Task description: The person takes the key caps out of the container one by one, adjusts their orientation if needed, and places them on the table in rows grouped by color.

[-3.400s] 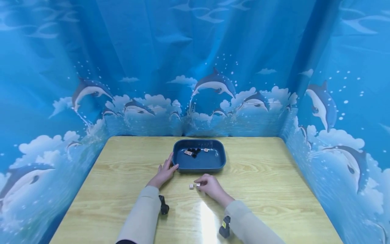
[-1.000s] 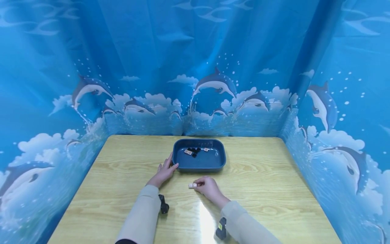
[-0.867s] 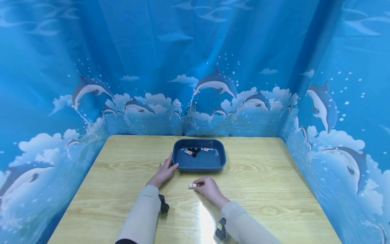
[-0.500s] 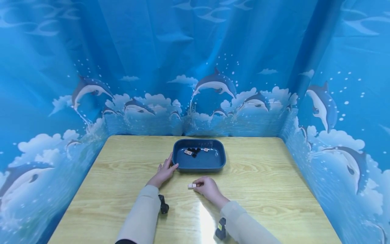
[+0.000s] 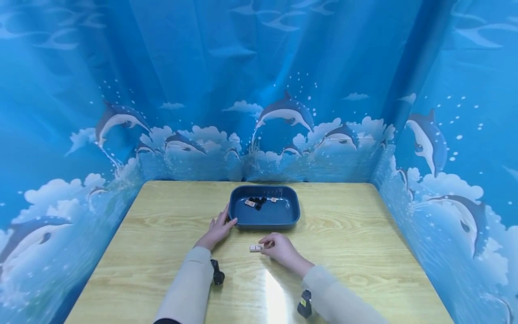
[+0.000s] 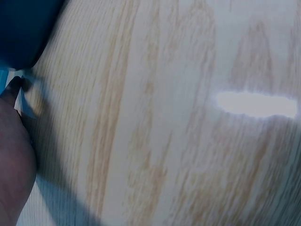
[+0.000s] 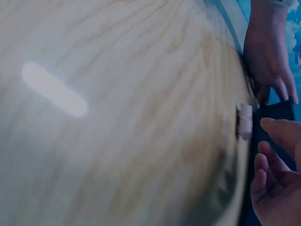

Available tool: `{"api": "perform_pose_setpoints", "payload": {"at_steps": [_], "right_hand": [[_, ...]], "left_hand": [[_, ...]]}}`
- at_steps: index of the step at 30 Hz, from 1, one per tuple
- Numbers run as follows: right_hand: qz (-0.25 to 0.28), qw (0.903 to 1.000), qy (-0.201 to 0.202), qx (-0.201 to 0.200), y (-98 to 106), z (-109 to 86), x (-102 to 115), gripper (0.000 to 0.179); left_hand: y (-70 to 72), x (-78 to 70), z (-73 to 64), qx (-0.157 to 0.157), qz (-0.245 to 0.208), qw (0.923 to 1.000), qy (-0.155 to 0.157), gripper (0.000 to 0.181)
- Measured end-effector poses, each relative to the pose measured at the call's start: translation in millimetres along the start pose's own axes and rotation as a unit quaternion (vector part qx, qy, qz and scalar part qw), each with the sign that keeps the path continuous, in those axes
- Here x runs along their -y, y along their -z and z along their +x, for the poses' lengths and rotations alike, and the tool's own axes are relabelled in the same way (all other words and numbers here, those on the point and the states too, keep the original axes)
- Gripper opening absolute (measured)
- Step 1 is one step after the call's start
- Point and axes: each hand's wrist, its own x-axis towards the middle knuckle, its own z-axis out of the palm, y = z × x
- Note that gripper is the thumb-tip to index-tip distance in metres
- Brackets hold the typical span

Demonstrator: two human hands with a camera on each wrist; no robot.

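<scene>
Two small white cubes with dark marks on top [image 5: 255, 248] sit side by side on the table in front of a dark blue tray [image 5: 267, 226]. My right hand [image 5: 284, 250] is just right of the pair, its thumb and fingers apart with nothing between them. In the right wrist view a gap shows between the thumb tip and the cubes [image 7: 245, 121]. My left hand [image 5: 218, 231] rests its extended fingers against the tray's left front corner.
Inside the tray lie several small black pieces [image 5: 257, 206], a pale pair of pieces [image 5: 250, 203] and a single pale piece [image 5: 274, 200]. A wood-grain table [image 5: 344, 252] carries everything, with a blue dolphin-print curtain [image 5: 194, 90] on three sides.
The right hand brought one cube left against the other, held it there, then let go and moved slightly right. The left hand and tray stayed in place.
</scene>
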Motion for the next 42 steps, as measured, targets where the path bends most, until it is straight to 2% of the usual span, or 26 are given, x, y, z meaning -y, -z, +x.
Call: {"api": "perform_pose_setpoints", "payload": {"at_steps": [7,13,18,25,28,34,42], "right_hand": [[-0.102,0.9918,0.056,0.054,31.5,6.0,18.7,0.025],[-0.149,0.9798,0.103,0.084,62.4,22.3,32.9,0.022],[-0.181,0.9704,0.115,0.111,87.5,43.7,41.5,0.022],[-0.194,0.9683,0.072,0.14,110.8,74.9,45.9,0.023],[-0.214,0.9635,0.057,0.151,116.2,87.5,43.2,0.023],[-0.252,0.9512,0.04,0.174,117.6,110.1,36.3,0.026],[-0.248,0.947,0.005,0.204,113.2,129.6,24.1,0.029]], "left_hand": [[0.0,3.0,1.0,-0.004,-0.001,0.9999,-0.011,0.075],[-0.5,3.6,7.7,-0.004,0.02,0.9998,0.003,0.072],[-3.7,0.5,10.7,-0.012,0.038,0.9992,0.001,0.07],[-4.2,-0.5,10.9,-0.012,0.041,0.9991,0.002,0.069],[-4.5,-0.1,9.1,-0.006,0.04,0.9992,0.004,0.07],[-4.2,4.3,2.6,0.003,0.016,0.9998,0.014,0.071],[-3.8,7.3,0.4,-0.007,0.015,0.9999,-0.003,0.075]]}}
